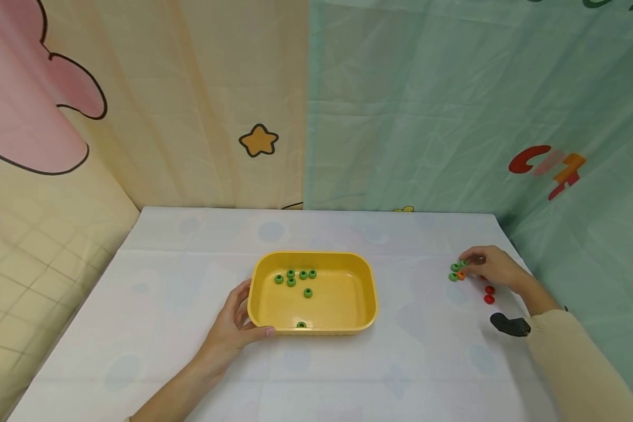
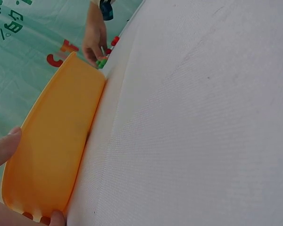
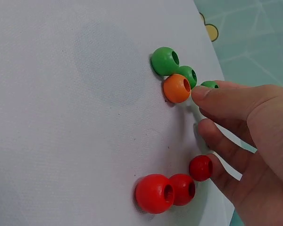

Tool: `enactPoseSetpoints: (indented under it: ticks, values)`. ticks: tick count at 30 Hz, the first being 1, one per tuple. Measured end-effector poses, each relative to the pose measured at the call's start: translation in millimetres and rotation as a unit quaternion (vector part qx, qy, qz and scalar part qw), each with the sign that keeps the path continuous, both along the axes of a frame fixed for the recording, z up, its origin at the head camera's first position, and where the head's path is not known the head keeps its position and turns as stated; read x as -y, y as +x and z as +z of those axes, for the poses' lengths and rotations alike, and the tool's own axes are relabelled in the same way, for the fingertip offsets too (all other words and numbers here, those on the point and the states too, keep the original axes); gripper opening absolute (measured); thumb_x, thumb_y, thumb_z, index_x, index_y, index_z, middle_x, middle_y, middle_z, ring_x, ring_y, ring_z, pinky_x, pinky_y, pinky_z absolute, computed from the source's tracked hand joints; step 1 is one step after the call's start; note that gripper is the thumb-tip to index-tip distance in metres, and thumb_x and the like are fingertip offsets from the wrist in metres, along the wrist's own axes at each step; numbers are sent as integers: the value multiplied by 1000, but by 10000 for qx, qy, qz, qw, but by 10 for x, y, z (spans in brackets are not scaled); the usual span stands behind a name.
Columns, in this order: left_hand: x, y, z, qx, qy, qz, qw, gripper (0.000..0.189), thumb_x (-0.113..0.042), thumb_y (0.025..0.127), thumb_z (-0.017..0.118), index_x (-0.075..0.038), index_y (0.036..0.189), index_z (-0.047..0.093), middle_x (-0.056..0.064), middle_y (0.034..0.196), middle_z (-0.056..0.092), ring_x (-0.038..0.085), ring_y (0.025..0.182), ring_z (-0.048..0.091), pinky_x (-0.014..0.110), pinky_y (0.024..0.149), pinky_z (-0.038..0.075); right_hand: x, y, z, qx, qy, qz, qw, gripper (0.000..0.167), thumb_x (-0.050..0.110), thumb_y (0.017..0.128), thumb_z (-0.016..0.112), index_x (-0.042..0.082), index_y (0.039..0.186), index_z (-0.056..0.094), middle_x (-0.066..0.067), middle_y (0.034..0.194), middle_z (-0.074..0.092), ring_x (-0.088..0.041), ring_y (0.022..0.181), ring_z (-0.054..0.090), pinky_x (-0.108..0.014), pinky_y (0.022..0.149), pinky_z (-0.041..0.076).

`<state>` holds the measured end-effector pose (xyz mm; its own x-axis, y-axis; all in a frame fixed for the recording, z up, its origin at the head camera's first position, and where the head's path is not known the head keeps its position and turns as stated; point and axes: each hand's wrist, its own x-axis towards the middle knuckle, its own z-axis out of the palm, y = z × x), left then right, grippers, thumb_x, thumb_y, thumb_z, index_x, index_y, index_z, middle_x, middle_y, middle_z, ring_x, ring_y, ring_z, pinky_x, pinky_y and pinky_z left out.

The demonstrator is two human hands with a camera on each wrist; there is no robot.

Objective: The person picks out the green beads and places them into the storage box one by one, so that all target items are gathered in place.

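Note:
My left hand (image 1: pixel 232 328) grips a shallow yellow tray (image 1: pixel 366 293) at its left end, thumb on the near rim. Inside the tray lie several green beads (image 1: pixel 308 292). Over at the right side of the table, my right hand (image 1: pixel 493 268) pinches a green bead (image 3: pixel 210 84) between thumb and forefinger; the bead is partly hidden. Beside those fingertips sit an orange bead (image 3: pixel 176 88) and two more green beads (image 3: pixel 164 61). Three red beads (image 3: pixel 154 193) lie nearer the wrist, the farthest one close to the curled lower fingers.
A white, faintly spotted cloth (image 1: pixel 137 293) covers the table. Printed curtains (image 1: pixel 401 117) hang along its back and sides. A black strap piece (image 1: pixel 509 325) sticks out at the right sleeve.

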<state>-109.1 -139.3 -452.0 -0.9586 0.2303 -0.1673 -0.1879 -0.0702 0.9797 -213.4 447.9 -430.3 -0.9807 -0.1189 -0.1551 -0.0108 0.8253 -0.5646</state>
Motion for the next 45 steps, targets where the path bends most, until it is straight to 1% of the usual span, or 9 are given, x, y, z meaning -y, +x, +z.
enactPoseSetpoints:
  ticks: [4,8,12,18,23,31,34,40,45]
  values:
    - [0,2,2,16,-52,27,10000,110,2,78,89,-19,162,20,3,164,25,29,148,35,30,111,43,42,-14,57,-58,94,20,9999,30,14,98,72,-3,122,68,-18,112,66,-33,99,57,-30,73,57]
    - [-1,3,4,47,-96,62,9999,110,2,78,89,-18,162,20,3,164,25,29,147,35,29,111,43,104,-36,104,-13,-4,47,10000,33,18,99,71,-1,125,67,-21,121,66,-39,110,60,-34,79,57]
    - [-2,-2,3,66,-107,56,9999,111,1,78,89,-18,163,19,3,164,25,28,147,35,29,111,44,185,-61,131,-10,-158,76,9998,34,20,100,70,-1,127,67,-23,128,64,-42,116,59,-41,84,58]
    - [-1,-5,1,66,-101,36,9999,111,1,79,88,-18,163,19,4,164,25,29,146,35,29,111,44,323,-83,128,-173,-359,147,9991,35,18,99,72,-2,128,67,-23,130,64,-44,118,59,-54,95,57]
    - [-5,-4,5,66,-102,33,9999,110,2,80,88,-18,163,19,4,164,25,28,147,35,29,111,43,406,-101,120,-149,-577,210,9980,37,19,99,73,-3,129,66,-22,130,64,-42,119,60,-47,94,58]
    - [-2,-2,7,41,-78,7,10000,110,2,80,87,-17,163,17,4,165,24,29,147,34,29,111,43,609,-141,168,320,-1137,392,9922,38,21,99,73,-1,129,66,-18,133,63,-39,123,59,-33,93,57]
    - [1,1,10,57,-49,10,10000,110,2,80,87,-17,163,17,4,165,24,29,147,35,29,111,44,711,-156,195,444,-1292,448,9896,38,21,99,73,-1,129,66,-16,133,63,-37,125,58,-34,95,56]
    - [0,5,20,40,-66,0,10000,110,2,80,87,-17,163,17,4,165,23,29,148,33,29,111,43,886,-181,225,551,-1486,540,9859,35,16,99,73,-2,128,66,-16,132,64,-35,126,59,-43,101,55]
    - [3,0,12,26,-66,-7,10000,109,2,81,87,-17,163,17,4,165,24,29,149,32,30,112,43,1020,-202,222,562,-1569,702,9835,33,13,99,72,-3,127,66,-16,131,64,-33,122,61,-41,100,56]
